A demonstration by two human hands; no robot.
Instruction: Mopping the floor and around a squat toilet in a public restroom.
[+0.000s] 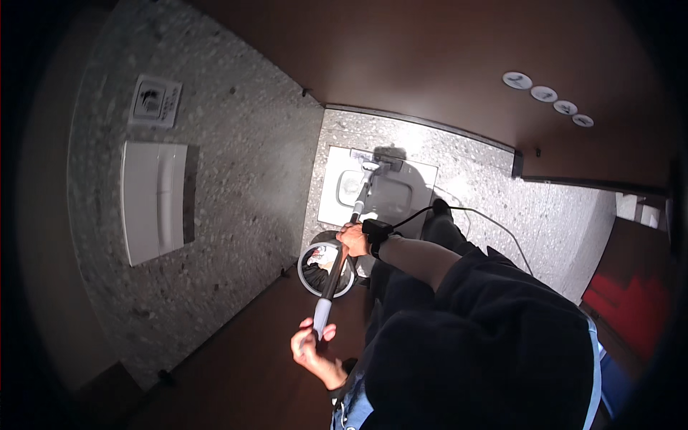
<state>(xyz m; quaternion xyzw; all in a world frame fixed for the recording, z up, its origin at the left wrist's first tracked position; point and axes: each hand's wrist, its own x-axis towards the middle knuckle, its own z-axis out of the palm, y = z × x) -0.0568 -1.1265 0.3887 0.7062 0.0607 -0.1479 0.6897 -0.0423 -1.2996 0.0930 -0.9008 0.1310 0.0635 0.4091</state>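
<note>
A long-handled cleaning tool (pixel 361 201) with a dark and white pole slants down to a white squat toilet (pixel 336 207) set in the floor. Its head rests over the pan's upper part, blurred by glare and shadow. My right hand (pixel 352 240) grips the dark middle of the pole, with a black device (pixel 377 230) strapped at the wrist. Lower in the picture, my left hand (pixel 314 349) curls around the pale grip at the pole's top end. Beneath the pole stands a round waste bin (pixel 301 271) with a black liner and crumpled paper inside.
Brown partitions (pixel 408 59) and a speckled wall (pixel 242 161) enclose the stall. A white box-like fixture (pixel 145 204) and a sign (pixel 155 101) are on that wall. A black cable (pixel 494 219) runs from the wrist device past my shoe (pixel 442 207).
</note>
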